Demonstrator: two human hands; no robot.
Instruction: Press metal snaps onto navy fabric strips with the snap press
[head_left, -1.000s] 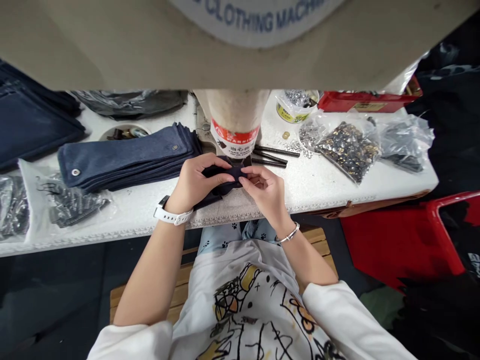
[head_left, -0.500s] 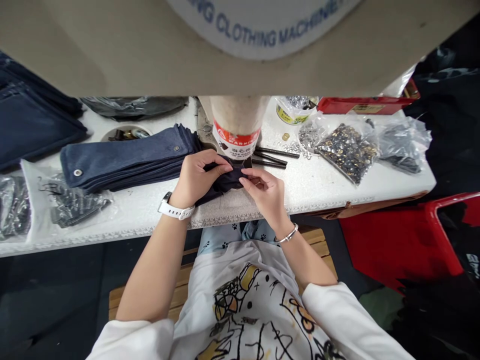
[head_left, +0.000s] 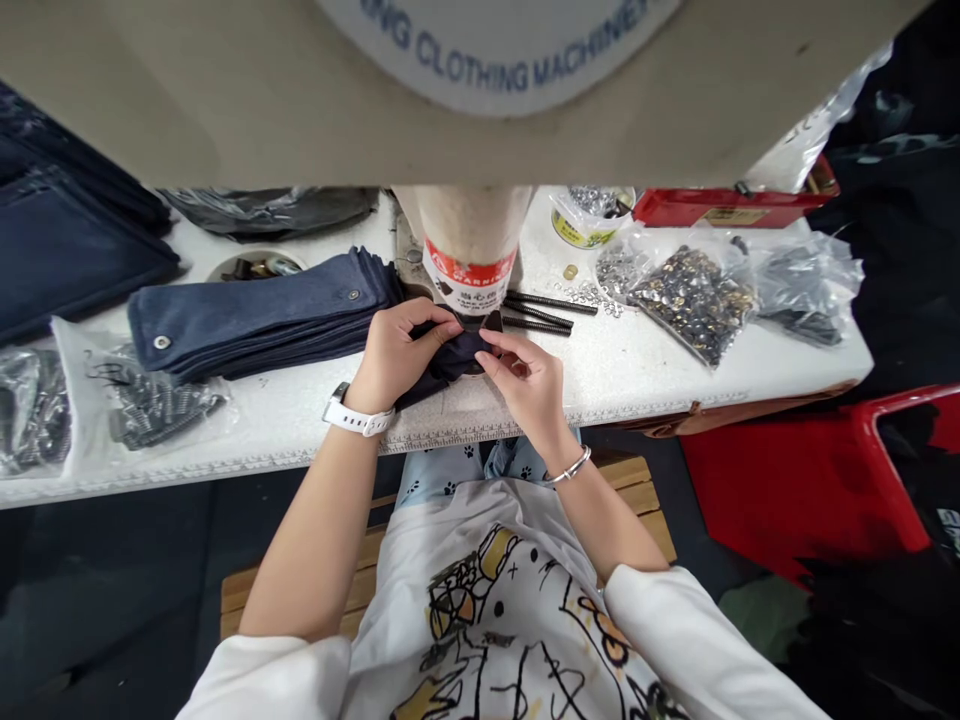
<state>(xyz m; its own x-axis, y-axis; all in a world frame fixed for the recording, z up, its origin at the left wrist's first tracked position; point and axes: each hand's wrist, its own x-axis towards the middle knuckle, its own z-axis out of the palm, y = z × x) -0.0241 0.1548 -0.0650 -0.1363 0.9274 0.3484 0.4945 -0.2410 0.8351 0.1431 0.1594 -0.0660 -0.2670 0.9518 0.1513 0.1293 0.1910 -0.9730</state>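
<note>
I have the dark fabric strip (head_left: pixel 450 365) held between both hands on the table (head_left: pixel 225 445), just in front of the press (head_left: pixel 469 240). Its long axis runs slantwise, from low on the left up toward the press base on the right. My left hand (head_left: pixel 397 355) is closed over the strip's upper side, and my right hand (head_left: pixel 525 382) pinches its right end between the fingertips. The left hand covers more of it, and the denim stack (head_left: pixel 255 315) lies beyond that hand.

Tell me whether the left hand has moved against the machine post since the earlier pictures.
Yes: the left hand has moved forward, closer to the machine post.
</note>
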